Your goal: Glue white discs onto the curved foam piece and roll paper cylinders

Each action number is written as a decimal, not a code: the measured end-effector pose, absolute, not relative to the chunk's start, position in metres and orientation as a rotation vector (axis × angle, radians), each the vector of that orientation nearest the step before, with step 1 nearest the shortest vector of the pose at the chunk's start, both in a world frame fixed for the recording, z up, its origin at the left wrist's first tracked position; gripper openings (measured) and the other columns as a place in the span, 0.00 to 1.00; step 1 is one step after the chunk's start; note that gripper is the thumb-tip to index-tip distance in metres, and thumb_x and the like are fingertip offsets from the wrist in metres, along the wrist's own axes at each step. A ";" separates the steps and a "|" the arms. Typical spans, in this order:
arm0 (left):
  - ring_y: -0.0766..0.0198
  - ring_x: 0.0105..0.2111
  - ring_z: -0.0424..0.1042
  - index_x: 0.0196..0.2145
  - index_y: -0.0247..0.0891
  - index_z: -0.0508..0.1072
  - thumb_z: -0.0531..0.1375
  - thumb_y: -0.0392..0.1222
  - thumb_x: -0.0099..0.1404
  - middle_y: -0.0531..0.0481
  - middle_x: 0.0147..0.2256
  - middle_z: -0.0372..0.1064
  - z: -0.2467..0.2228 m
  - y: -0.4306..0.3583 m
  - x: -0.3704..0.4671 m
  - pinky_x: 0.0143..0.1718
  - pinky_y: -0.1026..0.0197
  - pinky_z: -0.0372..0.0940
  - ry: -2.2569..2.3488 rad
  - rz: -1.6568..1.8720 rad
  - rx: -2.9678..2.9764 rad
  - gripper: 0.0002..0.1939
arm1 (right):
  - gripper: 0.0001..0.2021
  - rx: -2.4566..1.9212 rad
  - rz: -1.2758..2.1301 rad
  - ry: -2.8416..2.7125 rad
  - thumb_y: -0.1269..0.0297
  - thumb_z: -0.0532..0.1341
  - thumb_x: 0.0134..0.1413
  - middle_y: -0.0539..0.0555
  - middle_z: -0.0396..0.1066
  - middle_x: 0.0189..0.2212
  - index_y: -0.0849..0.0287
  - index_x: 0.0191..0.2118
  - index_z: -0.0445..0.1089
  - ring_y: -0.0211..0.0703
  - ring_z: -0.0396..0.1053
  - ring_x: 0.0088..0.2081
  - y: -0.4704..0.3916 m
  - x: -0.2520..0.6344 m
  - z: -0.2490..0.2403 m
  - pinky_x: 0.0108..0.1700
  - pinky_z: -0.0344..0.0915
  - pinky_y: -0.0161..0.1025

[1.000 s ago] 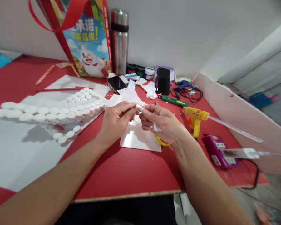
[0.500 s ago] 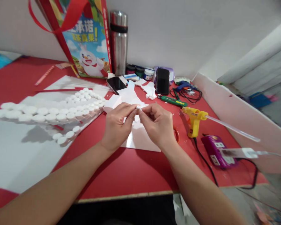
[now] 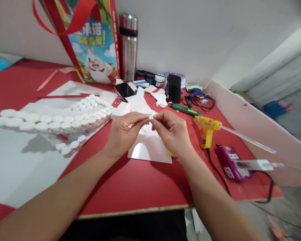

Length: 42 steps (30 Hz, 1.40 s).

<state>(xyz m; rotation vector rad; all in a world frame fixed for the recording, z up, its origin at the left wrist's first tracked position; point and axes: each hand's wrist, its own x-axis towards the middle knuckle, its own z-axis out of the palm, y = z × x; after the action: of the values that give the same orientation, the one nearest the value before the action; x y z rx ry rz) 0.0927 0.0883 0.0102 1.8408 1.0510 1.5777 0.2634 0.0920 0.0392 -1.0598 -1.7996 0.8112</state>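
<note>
Between the fingertips of both hands is a small white piece (image 3: 151, 117), mostly covered by the fingers. My left hand (image 3: 122, 132) pinches it from the left. On its other side my right hand (image 3: 172, 130) pinches it with thumb and forefinger. Below the hands a glossy white sheet (image 3: 150, 150) lies on the red table (image 3: 132, 187). To the left stands a curved structure of white round pieces (image 3: 52, 123), resting over a large white board (image 3: 12, 160).
A yellow glue gun (image 3: 207, 130) and a purple box (image 3: 230, 162) lie right of my right hand. Behind are a green cutter (image 3: 184, 109), a black phone (image 3: 124, 90), paper scraps (image 3: 160, 97), a steel flask (image 3: 128, 47) and a picture bag (image 3: 95, 50).
Both hands have shifted slightly right and down with the small white piece still between the fingertips. A bit of something yellow now shows beside my right wrist.
</note>
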 end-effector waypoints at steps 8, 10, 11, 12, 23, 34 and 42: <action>0.62 0.35 0.76 0.40 0.41 0.84 0.63 0.39 0.69 0.49 0.33 0.77 0.015 0.096 0.086 0.41 0.60 0.70 0.917 1.398 1.822 0.07 | 0.10 -0.979 1.035 -1.735 0.59 0.66 0.62 0.50 0.74 0.27 0.59 0.34 0.71 0.35 0.68 0.26 0.100 0.268 0.034 0.29 0.62 0.35; 0.63 0.35 0.75 0.40 0.39 0.83 0.62 0.38 0.70 0.49 0.33 0.77 0.015 0.094 0.087 0.40 0.61 0.69 0.965 1.446 1.864 0.08 | 0.14 -1.040 1.092 -1.669 0.54 0.68 0.59 0.49 0.74 0.25 0.60 0.33 0.72 0.34 0.66 0.23 0.101 0.266 0.032 0.26 0.61 0.35; 0.63 0.35 0.75 0.41 0.38 0.82 0.62 0.37 0.70 0.49 0.34 0.76 0.014 0.094 0.088 0.40 0.61 0.69 0.992 1.467 1.875 0.08 | 0.15 -1.067 1.109 -1.641 0.53 0.69 0.58 0.49 0.74 0.24 0.60 0.33 0.72 0.34 0.66 0.22 0.101 0.265 0.032 0.25 0.61 0.35; 0.64 0.35 0.75 0.41 0.37 0.82 0.61 0.37 0.70 0.49 0.34 0.76 0.014 0.093 0.089 0.40 0.62 0.68 1.019 1.480 1.875 0.08 | 0.16 -1.084 1.111 -1.624 0.52 0.70 0.56 0.49 0.73 0.24 0.60 0.32 0.72 0.35 0.66 0.22 0.101 0.264 0.031 0.25 0.61 0.35; 0.64 0.35 0.74 0.41 0.38 0.82 0.61 0.36 0.70 0.49 0.34 0.75 0.013 0.088 0.096 0.40 0.61 0.68 1.088 1.556 1.734 0.08 | 0.08 -1.081 1.069 -1.484 0.62 0.66 0.58 0.46 0.69 0.20 0.59 0.31 0.71 0.32 0.62 0.19 0.092 0.251 0.034 0.22 0.58 0.34; 0.62 0.38 0.75 0.47 0.37 0.82 0.60 0.36 0.72 0.45 0.37 0.78 0.007 0.086 0.098 0.42 0.60 0.69 1.228 1.722 2.004 0.11 | 0.07 -1.025 0.994 -1.539 0.62 0.67 0.59 0.48 0.73 0.26 0.60 0.38 0.72 0.33 0.66 0.23 0.089 0.246 0.029 0.27 0.63 0.35; 0.64 0.35 0.77 0.51 0.38 0.81 0.60 0.35 0.72 0.46 0.40 0.80 0.002 0.085 0.099 0.40 0.61 0.73 1.091 1.679 1.942 0.13 | 0.07 -1.038 0.837 -1.668 0.62 0.65 0.63 0.48 0.72 0.25 0.59 0.36 0.72 0.35 0.66 0.23 0.092 0.256 0.030 0.26 0.61 0.36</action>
<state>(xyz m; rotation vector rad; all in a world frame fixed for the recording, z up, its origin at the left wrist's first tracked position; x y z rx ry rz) 0.0991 0.0855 0.0020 1.9425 1.0912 1.6794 0.2559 0.0917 0.0295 -1.0384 -1.6682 0.8366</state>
